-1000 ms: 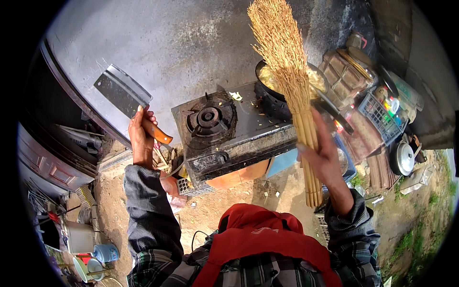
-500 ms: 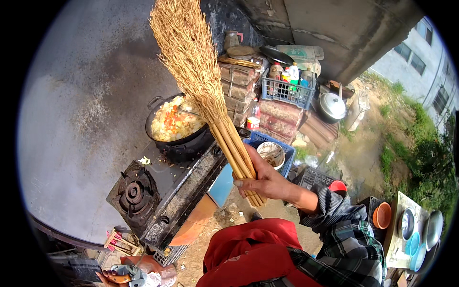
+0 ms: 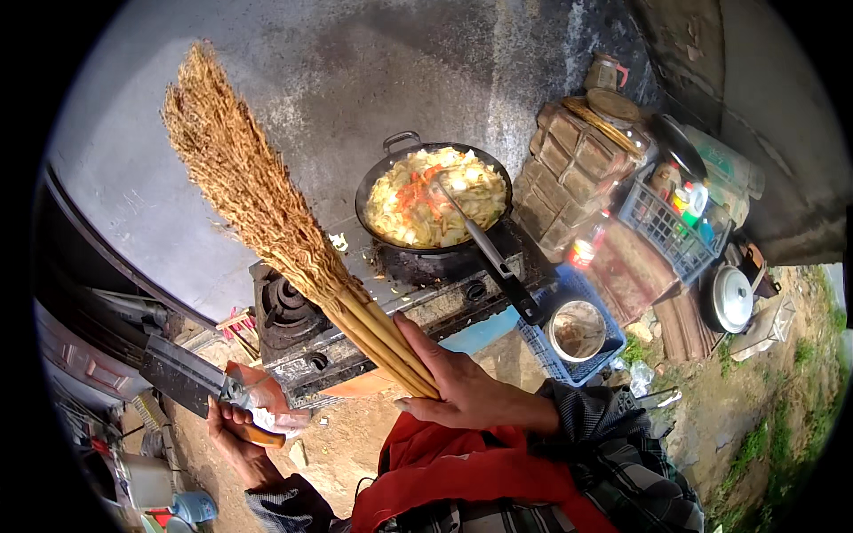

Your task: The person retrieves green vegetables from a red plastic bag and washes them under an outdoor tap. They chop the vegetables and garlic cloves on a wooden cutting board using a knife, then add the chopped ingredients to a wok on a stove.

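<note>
My right hand (image 3: 471,389) is closed round the stalk end of a straw broom (image 3: 258,200), whose bushy head points up and to the left. At the lower left my left hand (image 3: 238,444) grips the wooden handle of a cleaver (image 3: 182,377), with its broad dark blade pointing up-left, apart from the broom. Behind the broom, a black wok (image 3: 363,213) full of chopped cabbage-like food (image 3: 444,191) with orange-red pieces sits on a gas stove (image 3: 413,311). A ladle or turner (image 3: 490,251) rests in the wok, its black handle reaching over the stove's front edge.
Right of the stove, a blue crate (image 3: 566,282) holds a white tub (image 3: 577,330), near stacked bricks (image 3: 569,169). Another crate (image 3: 675,218) of bottles and a lidded pot (image 3: 730,298) stand farther right. A bare burner (image 3: 283,300) lies partly behind the broom. Buckets (image 3: 151,480) stand lower left.
The view has turned left, so the wok appears farther right. The broom leans more to the left and its head is lower. My left hand and the cleaver have come more fully into sight.
</note>
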